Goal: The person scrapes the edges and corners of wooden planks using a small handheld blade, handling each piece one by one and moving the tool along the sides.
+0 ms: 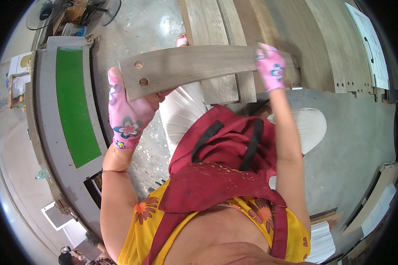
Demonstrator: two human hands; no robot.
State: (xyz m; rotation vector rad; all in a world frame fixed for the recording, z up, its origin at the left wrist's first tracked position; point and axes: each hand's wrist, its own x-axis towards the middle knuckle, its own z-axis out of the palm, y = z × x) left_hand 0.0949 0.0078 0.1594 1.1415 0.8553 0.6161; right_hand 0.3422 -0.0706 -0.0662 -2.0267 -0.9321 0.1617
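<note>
left hand (130,117), in a pink flowered glove, is wrapped round the near-left end of a brown wooden board (190,66); the thumb (114,78) stands up along the end edge, and the fingers go beneath, mostly hidden. grip on this side: closed, pinching the board. left wrist roughly in line with the forearm, which rises from below the grip. two round holes (139,64) lie in the board face just right of the left grip. the board runs from there, raised and slightly aslant, across to the right hand (271,66), gloved likewise. right hand is blurred, laid over the board's face toward its other end, back of hand upward; whether its fingers are spread or pressed together, cannot tell. right arm reaches forward from the shoulder, nearly straight. below and beyond the board, between the two hands, lie paler planks (219,90). right of the right hand, a broad set of wooden panels (316,53). left of the left grip, a grey bench (46,110) with a green panel (77,106). nearer the body than both hands, a dark red apron (225,152).
</note>
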